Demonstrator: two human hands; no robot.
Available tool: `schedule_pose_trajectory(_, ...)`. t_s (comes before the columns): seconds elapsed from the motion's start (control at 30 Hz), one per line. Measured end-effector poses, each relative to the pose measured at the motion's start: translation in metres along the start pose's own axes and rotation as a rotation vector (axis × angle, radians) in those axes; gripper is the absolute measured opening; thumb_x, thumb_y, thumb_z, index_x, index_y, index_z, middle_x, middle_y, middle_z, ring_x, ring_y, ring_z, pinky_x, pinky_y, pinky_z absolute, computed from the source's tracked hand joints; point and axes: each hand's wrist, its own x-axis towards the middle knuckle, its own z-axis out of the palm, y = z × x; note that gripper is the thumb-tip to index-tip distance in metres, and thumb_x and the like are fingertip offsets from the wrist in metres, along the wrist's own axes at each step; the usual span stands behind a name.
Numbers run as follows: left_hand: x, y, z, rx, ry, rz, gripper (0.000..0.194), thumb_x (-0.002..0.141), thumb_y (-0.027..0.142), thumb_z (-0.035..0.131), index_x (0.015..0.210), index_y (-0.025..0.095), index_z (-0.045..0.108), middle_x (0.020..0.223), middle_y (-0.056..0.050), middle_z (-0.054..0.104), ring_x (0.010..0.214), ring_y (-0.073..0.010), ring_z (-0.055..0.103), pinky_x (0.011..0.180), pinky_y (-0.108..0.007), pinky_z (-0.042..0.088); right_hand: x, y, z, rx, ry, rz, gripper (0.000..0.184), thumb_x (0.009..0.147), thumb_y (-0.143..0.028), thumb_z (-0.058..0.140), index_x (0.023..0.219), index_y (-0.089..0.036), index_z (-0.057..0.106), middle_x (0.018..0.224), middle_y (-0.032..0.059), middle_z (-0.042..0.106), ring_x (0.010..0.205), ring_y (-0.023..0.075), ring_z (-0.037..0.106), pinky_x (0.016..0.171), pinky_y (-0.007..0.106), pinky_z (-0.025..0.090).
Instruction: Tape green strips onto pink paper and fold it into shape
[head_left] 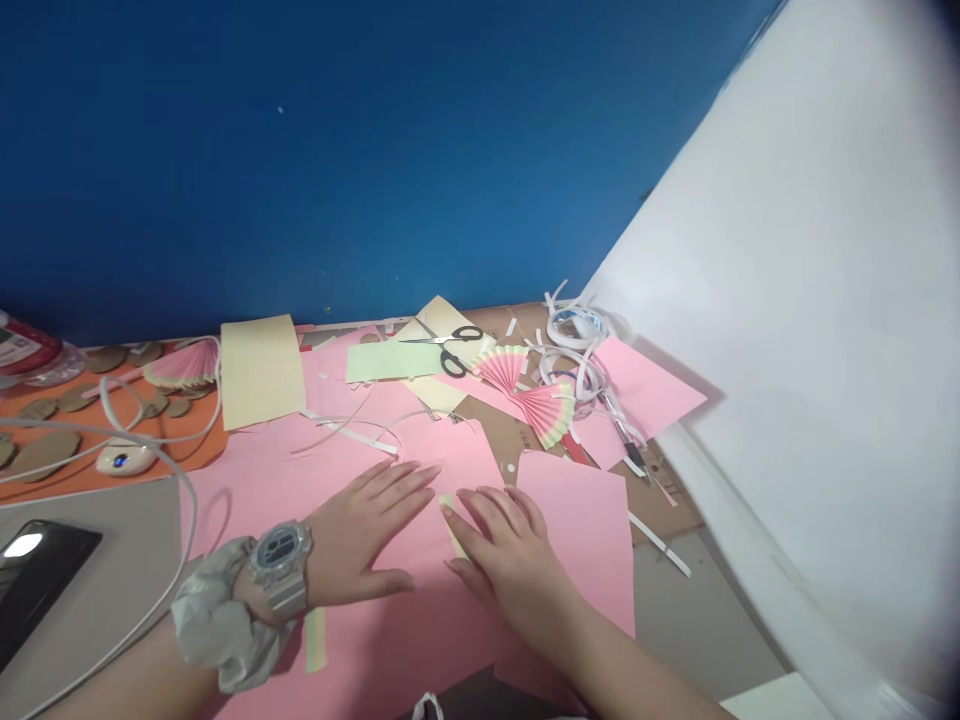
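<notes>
Spread flat on a sheet of pink paper, my left hand has its fingers apart and holds nothing. That wrist wears a clear digital watch and a grey scrunchie. My right hand rests beside it, fingers apart and slightly bent. Its index finger and thumb lie on or beside a short yellow-green paper strip, which is partly hidden under the hand. Another yellow-green strip lies on the pink paper below my left wrist.
Black-handled scissors lie on a green paper strip. Nearby are a pleated pink-and-yellow paper fan, a pen and tape rolls. A phone, white cable and yellow sheet are left. A blue wall stands behind.
</notes>
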Motion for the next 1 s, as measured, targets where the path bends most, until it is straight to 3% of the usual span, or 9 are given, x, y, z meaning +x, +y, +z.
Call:
schedule_pose_trajectory(0.13,0.002,-0.004,0.003,0.017,-0.009,0.011,0.088,0.074,0.069,0.045,0.142,0.017,0.023,0.149,-0.009,0.022,0.137,-0.0275,0.016,0.11,-0.046,0.006,0.002,0.001,-0.002,-0.015,-0.024,-0.013,0.038,0.091,-0.039,0.043,0.125,-0.025,0.051,0.129,0.0054,0.053,0.119,0.0241,0.042,0.103,0.045,0.021)
schedule_pose_trajectory(0.33,-0.009,0.009,0.006,0.069,0.016,-0.046,0.091,0.074,0.072,0.038,0.143,0.016,0.017,0.149,-0.008,0.024,0.137,-0.0269,0.015,0.11,-0.045,0.002,0.011,0.003,-0.005,-0.098,-0.143,-0.18,0.047,0.093,-0.022,0.031,0.14,-0.019,0.029,0.145,0.0001,0.032,0.134,0.0225,0.022,0.109,0.049,0.011)
schedule_pose_trajectory(0.47,-0.038,0.019,0.007,0.175,0.057,-0.222,0.077,0.084,0.059,0.038,0.144,0.017,0.015,0.148,-0.008,0.026,0.137,-0.0251,0.017,0.11,-0.045,0.003,0.013,0.004,-0.005,-0.111,-0.181,-0.182,0.048,0.093,-0.021,0.03,0.141,-0.018,0.027,0.146,-0.0007,0.03,0.133,0.0234,0.023,0.109,0.05,0.011)
schedule_pose_trajectory(0.57,-0.064,0.028,0.013,0.234,0.069,-0.31,0.077,0.084,0.054,0.042,0.144,0.015,0.014,0.148,-0.008,0.025,0.137,-0.0257,0.016,0.11,-0.043,0.005,0.015,0.0,-0.006,-0.098,-0.187,-0.16,0.049,0.094,-0.027,0.031,0.142,-0.019,0.025,0.144,0.0009,0.035,0.13,0.0248,0.028,0.108,0.051,0.011)
schedule_pose_trajectory(0.77,-0.096,0.041,0.025,0.283,0.039,-0.48,0.076,0.084,0.052,0.043,0.144,0.016,0.013,0.149,-0.006,0.022,0.137,-0.0277,0.014,0.11,-0.045,0.005,0.023,-0.012,-0.001,-0.118,-0.166,-0.068,0.051,0.09,-0.048,0.038,0.136,-0.025,0.04,0.132,0.0039,0.05,0.121,0.0272,0.039,0.107,0.049,0.012)
schedule_pose_trajectory(1.0,-0.109,0.047,0.036,0.291,0.087,-0.676,0.078,0.082,0.052,0.044,0.145,0.017,0.011,0.148,-0.003,0.024,0.137,-0.0272,0.013,0.108,-0.048,0.008,0.021,-0.011,0.006,-0.236,-0.16,-0.099,0.048,0.093,-0.036,0.033,0.139,-0.022,0.033,0.147,0.0027,0.03,0.132,0.0286,0.023,0.106,0.053,0.009)
